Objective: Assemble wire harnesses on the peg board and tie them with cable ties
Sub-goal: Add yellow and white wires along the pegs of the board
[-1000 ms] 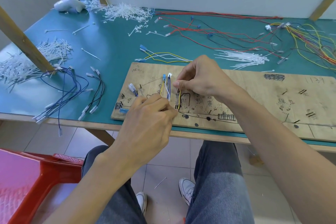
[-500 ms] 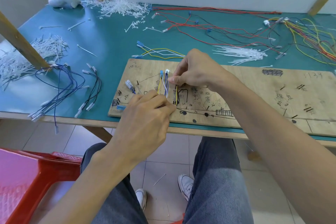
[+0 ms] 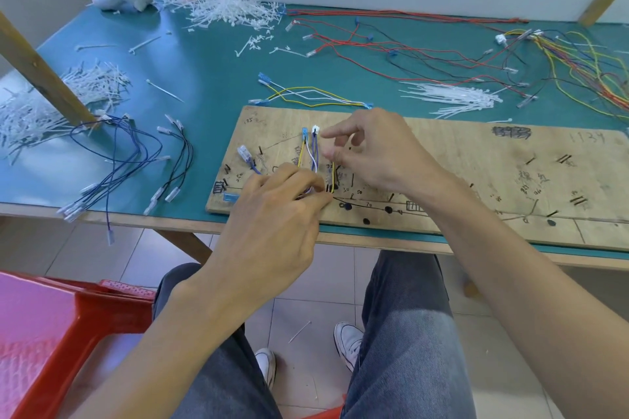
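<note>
The left hand is pinching the wire bundle on the peg board (lying near on the table); the right hand, just right, is pinching a yellow wire, index finger extended.

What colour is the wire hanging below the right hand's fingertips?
Yellow: the wire below the right hand shows best in the head view.

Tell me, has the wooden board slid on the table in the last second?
No. The board sits where it was: its near left corner lies just as close to the front edge of the table as before. Only the camera has shifted.
</note>
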A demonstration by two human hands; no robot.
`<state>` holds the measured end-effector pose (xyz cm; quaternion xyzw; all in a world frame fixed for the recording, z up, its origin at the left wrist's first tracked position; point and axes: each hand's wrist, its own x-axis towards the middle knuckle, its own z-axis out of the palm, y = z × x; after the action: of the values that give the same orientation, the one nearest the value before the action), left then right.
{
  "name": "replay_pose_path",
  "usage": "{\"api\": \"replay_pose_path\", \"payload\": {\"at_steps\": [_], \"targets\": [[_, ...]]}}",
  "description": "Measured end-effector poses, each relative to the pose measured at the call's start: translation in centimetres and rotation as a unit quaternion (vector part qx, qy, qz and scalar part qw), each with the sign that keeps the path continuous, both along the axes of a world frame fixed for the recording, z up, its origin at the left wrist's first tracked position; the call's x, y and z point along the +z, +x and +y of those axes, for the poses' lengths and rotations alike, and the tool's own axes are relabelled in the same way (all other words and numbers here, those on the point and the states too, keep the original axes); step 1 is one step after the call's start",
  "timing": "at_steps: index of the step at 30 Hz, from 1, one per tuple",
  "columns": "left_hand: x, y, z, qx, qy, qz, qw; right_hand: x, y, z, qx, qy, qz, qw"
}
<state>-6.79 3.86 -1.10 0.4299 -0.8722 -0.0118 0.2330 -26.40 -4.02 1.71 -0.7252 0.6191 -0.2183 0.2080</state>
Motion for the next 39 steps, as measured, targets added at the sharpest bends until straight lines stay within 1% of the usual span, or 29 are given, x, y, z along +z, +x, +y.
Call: {"api": "replay_pose_path", "payload": {"at_steps": [2,4,5,7,9,10,13,16,19,26,30,33,35,36,37,39], "targets": [[0.2,0.8,0.2,0.008,-0.007,0.024,1.0,-0.3,-0.1,0.9,0.006,-0.018,0.02,1.0],[0.5,2.1,0.2,0.059,0.001,0.074,0.995,-0.7,-0.1,1.7,0.002,-0.037,0.04,0.999],[0.8,2.8,0.1,0.092,0.012,0.083,0.992,-0.9,0.0,2.0,-0.002,-0.044,0.051,0.998],[1.3,3.8,-0.2,0.139,0.042,0.061,0.988,-1.0,0.4,2.5,-0.004,-0.066,0.089,0.994],[1.6,4.0,-0.5,0.155,0.079,0.027,0.984,-1.1,0.7,2.9,-0.003,-0.094,0.124,0.988],[1.7,3.9,-0.6,0.155,0.094,0.016,0.983,-1.1,0.8,3.1,-0.005,-0.105,0.126,0.986],[1.8,3.4,-0.9,0.152,0.099,-0.005,0.983,-1.0,1.0,3.9,0.011,-0.115,0.077,0.99],[1.6,3.4,-1.3,0.162,0.09,-0.048,0.981,-1.2,1.3,4.6,0.06,-0.079,0.013,0.995],[1.2,3.7,-1.6,0.167,0.095,-0.085,0.978,-1.3,0.9,5.3,0.065,-0.061,-0.031,0.996],[1.5,4.3,-2.3,0.168,0.097,-0.152,0.969,-1.3,0.9,6.1,0.081,-0.069,-0.039,0.994],[2.0,4.4,-2.5,0.16,0.086,-0.169,0.969,-0.8,1.2,5.4,0.062,-0.016,-0.068,0.996],[2.5,4.4,-2.7,0.145,0.089,-0.178,0.969,-0.2,1.5,4.6,0.079,0.004,-0.021,0.997],[2.9,4.7,-2.9,0.128,0.089,-0.17,0.973,0.1,2.0,4.5,0.102,-0.001,0.008,0.995],[3.2,5.0,-3.1,0.117,0.091,-0.15,0.977,0.1,2.3,4.5,0.115,-0.011,0.013,0.993],[3.4,5.3,-3.2,0.107,0.099,-0.119,0.982,-0.1,2.7,4.7,0.124,-0.022,0.01,0.992],[3.7,6.1,-3.6,0.097,0.13,-0.03,0.986,-0.8,3.4,5.0,0.123,-0.046,-0.017,0.991]]}}
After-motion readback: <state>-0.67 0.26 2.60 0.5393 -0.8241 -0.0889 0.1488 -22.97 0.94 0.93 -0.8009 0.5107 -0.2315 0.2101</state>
